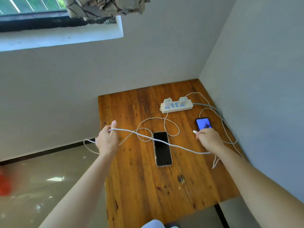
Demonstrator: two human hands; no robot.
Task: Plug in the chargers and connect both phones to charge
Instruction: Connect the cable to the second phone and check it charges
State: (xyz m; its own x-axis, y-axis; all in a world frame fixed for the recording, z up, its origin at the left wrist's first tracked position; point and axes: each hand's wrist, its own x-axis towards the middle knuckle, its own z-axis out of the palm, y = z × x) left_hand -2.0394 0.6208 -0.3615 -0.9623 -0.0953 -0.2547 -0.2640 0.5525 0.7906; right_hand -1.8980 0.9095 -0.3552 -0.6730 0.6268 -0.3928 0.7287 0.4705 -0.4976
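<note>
Right hand (pixel 207 140): pinches a white plug tip (pixel 194 131), cable (pixel 164 142) trailing under the palm.
Left hand (pixel 107 139): closed loosely around the same cable, drawn taut across the table (pixel 141 186).
Lit phone (pixel 203 123): just beyond the right hand, long axis pointing away, its near end closest to the plug.
Dark phone (pixel 162 148): between the hands, under the cable.
Strip (pixel 176 106): both chargers (pixel 167 101) seated.
Nearer hand: right, probably for the lit phone.

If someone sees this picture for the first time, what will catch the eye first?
Probably the white cable stretched between the two hands across the wooden table, the left hand gripping it and the right hand pinching its plug end. It crosses over a dark phone at the middle. Behind, a lit phone lies near the power strip with two chargers plugged in.
</note>
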